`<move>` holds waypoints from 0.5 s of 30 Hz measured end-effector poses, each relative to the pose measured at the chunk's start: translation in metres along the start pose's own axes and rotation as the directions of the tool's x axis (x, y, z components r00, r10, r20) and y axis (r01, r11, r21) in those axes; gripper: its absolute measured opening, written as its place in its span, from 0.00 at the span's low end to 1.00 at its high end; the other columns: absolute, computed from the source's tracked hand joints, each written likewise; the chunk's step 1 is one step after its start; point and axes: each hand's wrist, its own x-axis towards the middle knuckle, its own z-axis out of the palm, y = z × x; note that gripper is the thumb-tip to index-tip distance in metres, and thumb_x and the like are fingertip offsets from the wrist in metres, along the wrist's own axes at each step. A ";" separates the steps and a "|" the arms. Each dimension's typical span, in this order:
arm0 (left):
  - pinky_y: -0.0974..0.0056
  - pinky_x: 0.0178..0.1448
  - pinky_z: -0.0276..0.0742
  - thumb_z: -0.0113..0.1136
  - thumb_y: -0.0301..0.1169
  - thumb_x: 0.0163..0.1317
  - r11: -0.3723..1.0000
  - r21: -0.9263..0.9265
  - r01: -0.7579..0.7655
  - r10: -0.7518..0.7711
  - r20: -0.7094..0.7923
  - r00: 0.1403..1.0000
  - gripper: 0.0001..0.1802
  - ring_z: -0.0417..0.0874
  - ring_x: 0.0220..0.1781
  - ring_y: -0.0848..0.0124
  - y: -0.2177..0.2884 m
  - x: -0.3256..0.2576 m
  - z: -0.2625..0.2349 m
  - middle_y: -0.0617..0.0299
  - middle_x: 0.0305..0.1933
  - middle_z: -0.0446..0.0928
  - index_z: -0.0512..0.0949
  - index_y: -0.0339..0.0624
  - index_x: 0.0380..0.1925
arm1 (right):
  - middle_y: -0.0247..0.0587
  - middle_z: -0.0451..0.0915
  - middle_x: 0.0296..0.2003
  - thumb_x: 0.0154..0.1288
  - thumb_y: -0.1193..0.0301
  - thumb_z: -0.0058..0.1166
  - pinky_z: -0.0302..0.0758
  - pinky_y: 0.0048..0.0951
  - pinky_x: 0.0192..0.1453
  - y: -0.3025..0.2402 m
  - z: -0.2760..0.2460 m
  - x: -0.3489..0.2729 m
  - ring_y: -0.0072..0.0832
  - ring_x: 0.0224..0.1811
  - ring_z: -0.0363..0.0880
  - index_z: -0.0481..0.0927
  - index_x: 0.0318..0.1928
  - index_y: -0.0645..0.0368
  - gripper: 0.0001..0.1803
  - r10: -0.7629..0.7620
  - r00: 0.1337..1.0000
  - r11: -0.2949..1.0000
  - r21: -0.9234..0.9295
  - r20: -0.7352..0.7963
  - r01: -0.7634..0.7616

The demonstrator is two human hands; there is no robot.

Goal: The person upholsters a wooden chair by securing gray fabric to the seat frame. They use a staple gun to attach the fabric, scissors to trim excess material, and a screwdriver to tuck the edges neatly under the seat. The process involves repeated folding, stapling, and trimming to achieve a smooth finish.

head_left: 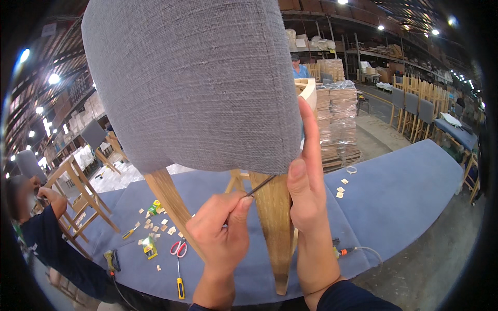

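Note:
A grey fabric-covered chair back or seat (192, 88) fills the upper middle, with wooden legs (270, 223) below it. My left hand (220, 228) is closed around a thin dark metal rod-like tool (261, 185); its tip meets the lower edge of the fabric, at the top of the right-hand leg. Whatever handle it has is hidden in my fist. My right hand (308, 192) lies along the right side of the padded part, fingers stretched upward and thumb at the lower corner. It steadies the piece from that side.
A blue-grey padded table (394, 181) lies beneath, bearing red-handled scissors (179, 249), a yellow-handled screwdriver (180, 287), a small yellow box (149, 248), wood chips and an air tool (111, 262). A co-worker (57, 249) is at the left. Wrapped stacks (342, 119) and chairs (415, 106) stand beyond.

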 end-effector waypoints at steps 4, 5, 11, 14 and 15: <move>0.66 0.26 0.62 0.71 0.26 0.68 0.999 -0.027 0.042 -0.041 0.013 0.999 0.06 0.71 0.21 0.73 0.000 -0.006 -0.003 0.61 0.24 0.78 0.86 0.35 0.33 | 0.54 0.44 0.84 0.82 0.56 0.52 0.50 0.39 0.84 -0.003 0.007 -0.001 0.38 0.84 0.49 0.39 0.84 0.70 0.49 0.026 1.000 0.997 0.069 0.003 -0.026; 0.66 0.25 0.62 0.71 0.26 0.68 0.997 -0.044 0.060 -0.059 0.029 0.998 0.06 0.70 0.21 0.74 0.002 -0.008 -0.003 0.62 0.24 0.77 0.86 0.35 0.33 | 0.54 0.44 0.83 0.82 0.56 0.52 0.50 0.39 0.84 -0.004 0.006 0.000 0.38 0.84 0.49 0.39 0.84 0.70 0.49 0.022 1.000 0.999 0.047 0.000 -0.022; 0.68 0.28 0.58 0.68 0.25 0.70 0.995 0.013 0.096 -0.097 0.023 0.995 0.06 0.67 0.23 0.78 0.006 -0.008 -0.002 0.65 0.22 0.74 0.86 0.33 0.34 | 0.56 0.46 0.82 0.81 0.55 0.55 0.49 0.38 0.84 0.006 0.008 0.002 0.39 0.84 0.49 0.39 0.84 0.70 0.51 0.038 0.998 0.988 0.150 -0.058 -0.029; 0.67 0.28 0.60 0.67 0.25 0.70 1.000 0.009 0.026 -0.025 -0.026 0.999 0.06 0.68 0.23 0.78 0.008 -0.002 0.002 0.64 0.21 0.74 0.85 0.33 0.34 | 0.57 0.47 0.82 0.80 0.55 0.57 0.48 0.38 0.85 -0.010 0.015 0.004 0.39 0.84 0.48 0.40 0.83 0.71 0.52 0.102 0.994 0.978 0.188 -0.043 -0.093; 0.66 0.28 0.61 0.68 0.25 0.69 1.000 0.022 0.007 -0.006 -0.025 1.000 0.05 0.69 0.22 0.74 0.007 0.000 0.003 0.62 0.21 0.74 0.85 0.33 0.34 | 0.57 0.48 0.82 0.80 0.56 0.57 0.48 0.38 0.85 -0.008 0.013 0.004 0.39 0.84 0.48 0.40 0.83 0.71 0.51 0.079 0.996 0.987 0.143 -0.051 -0.071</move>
